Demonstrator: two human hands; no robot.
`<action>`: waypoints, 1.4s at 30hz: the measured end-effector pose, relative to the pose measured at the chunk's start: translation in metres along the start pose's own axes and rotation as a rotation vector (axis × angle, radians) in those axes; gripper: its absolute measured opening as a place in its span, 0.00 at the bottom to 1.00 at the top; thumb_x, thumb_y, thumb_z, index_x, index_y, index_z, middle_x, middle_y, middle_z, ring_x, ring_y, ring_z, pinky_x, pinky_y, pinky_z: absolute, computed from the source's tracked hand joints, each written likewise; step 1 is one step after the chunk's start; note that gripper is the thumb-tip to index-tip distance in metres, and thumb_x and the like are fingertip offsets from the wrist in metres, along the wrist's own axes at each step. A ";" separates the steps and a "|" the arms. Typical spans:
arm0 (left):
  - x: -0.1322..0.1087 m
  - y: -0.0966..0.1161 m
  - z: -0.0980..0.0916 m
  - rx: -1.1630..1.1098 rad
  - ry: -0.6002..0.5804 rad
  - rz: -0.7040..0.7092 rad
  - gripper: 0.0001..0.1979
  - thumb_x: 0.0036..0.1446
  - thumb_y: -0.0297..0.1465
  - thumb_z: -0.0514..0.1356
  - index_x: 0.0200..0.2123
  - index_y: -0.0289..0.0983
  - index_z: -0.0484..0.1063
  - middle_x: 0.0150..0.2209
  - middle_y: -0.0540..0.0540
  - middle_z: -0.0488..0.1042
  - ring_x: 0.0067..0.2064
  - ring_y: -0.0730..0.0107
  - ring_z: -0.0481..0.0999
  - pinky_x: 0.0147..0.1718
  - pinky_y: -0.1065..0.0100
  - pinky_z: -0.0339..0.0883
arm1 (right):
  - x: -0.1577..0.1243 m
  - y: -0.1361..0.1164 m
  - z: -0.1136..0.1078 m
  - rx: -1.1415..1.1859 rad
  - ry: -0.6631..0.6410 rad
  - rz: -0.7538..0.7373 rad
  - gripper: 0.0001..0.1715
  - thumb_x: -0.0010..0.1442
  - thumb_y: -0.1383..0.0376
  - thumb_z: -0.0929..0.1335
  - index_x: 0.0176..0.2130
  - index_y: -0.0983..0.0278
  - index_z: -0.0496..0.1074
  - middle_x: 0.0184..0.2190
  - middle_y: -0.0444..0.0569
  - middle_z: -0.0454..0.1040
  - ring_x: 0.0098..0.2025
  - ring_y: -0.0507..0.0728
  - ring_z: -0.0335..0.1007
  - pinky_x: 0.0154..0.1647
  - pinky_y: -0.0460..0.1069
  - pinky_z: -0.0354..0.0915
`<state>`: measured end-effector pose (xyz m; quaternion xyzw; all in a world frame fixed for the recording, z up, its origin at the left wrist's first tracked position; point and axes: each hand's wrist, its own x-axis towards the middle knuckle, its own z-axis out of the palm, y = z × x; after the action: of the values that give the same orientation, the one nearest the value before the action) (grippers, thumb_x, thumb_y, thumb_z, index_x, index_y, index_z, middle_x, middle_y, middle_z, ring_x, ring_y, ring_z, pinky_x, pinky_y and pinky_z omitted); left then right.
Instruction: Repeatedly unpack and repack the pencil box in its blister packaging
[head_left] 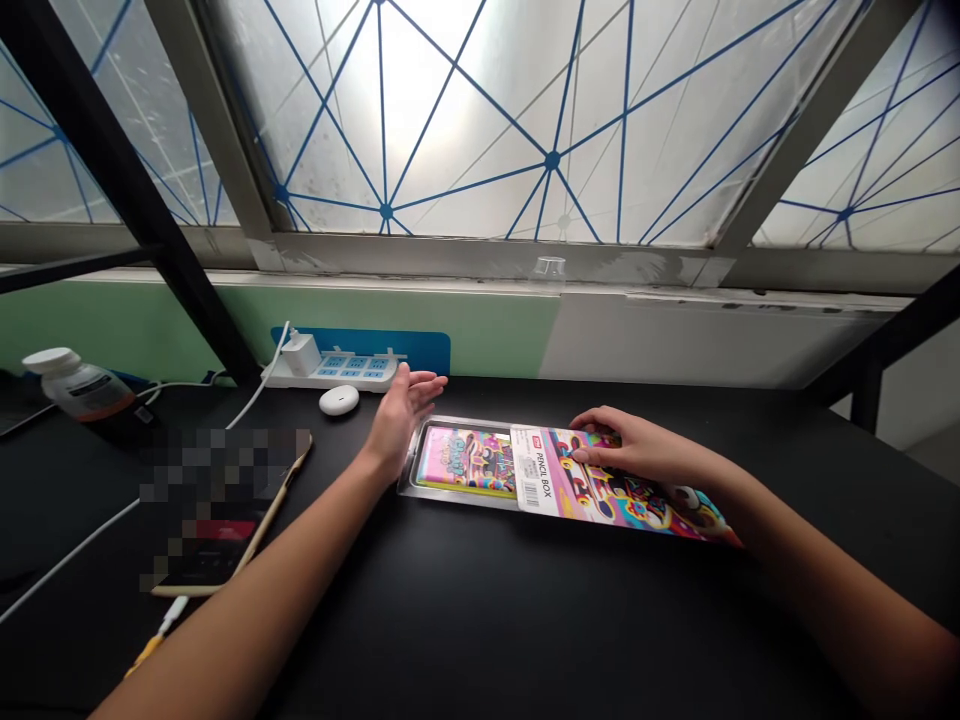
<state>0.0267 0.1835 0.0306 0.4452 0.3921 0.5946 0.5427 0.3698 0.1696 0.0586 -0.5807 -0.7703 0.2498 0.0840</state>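
A colourful printed cardboard sleeve (535, 470) marked PENCIL BOX lies flat on the black desk. From its left end sticks out a shiny clear or silvery tray (411, 478), and in that sits a pink and yellow pencil box (465, 458) with cartoon prints. My right hand (626, 440) grips the sleeve near its far edge, thumb on top and fingers bent over that edge. My left hand (397, 415) is at the tray's left end, fingers stretched out and holding nothing; whether its palm touches the tray I cannot tell. The sleeve's right end is partly hidden by my right forearm.
Left of my left forearm lies a phone or tablet (217, 560), partly blurred, with a cable. Behind are a white power strip (352, 375), a small white round case (339, 401) and a white-capped bottle (82, 385). A black frame (165, 240) stands before the window.
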 end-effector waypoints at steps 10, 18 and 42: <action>-0.007 0.003 0.004 0.184 -0.043 0.050 0.31 0.66 0.56 0.40 0.50 0.38 0.65 0.54 0.36 0.77 0.59 0.57 0.73 0.58 0.53 0.61 | 0.057 -0.127 0.047 -0.293 -0.015 -0.248 0.25 0.64 0.48 0.66 0.53 0.60 0.72 0.52 0.57 0.75 0.52 0.66 0.72 0.50 0.57 0.66; -0.016 0.010 -0.002 1.102 -0.264 0.290 0.22 0.66 0.47 0.52 0.54 0.39 0.68 0.51 0.39 0.77 0.54 0.51 0.74 0.53 0.53 0.63 | 0.063 -0.132 0.039 -0.292 0.058 -0.278 0.29 0.63 0.48 0.67 0.56 0.63 0.70 0.54 0.58 0.75 0.53 0.67 0.73 0.51 0.58 0.65; -0.041 0.025 0.026 1.367 -0.568 0.663 0.33 0.53 0.59 0.62 0.49 0.39 0.68 0.44 0.41 0.78 0.45 0.54 0.77 0.45 0.57 0.68 | -0.037 -0.072 0.057 -0.683 0.339 -0.591 0.08 0.57 0.69 0.69 0.39 0.64 0.73 0.51 0.62 0.74 0.49 0.69 0.72 0.47 0.62 0.71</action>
<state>0.0449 0.1394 0.0575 0.9054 0.3637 0.2177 0.0252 0.2963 0.1039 0.0498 -0.3639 -0.9157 -0.1503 0.0803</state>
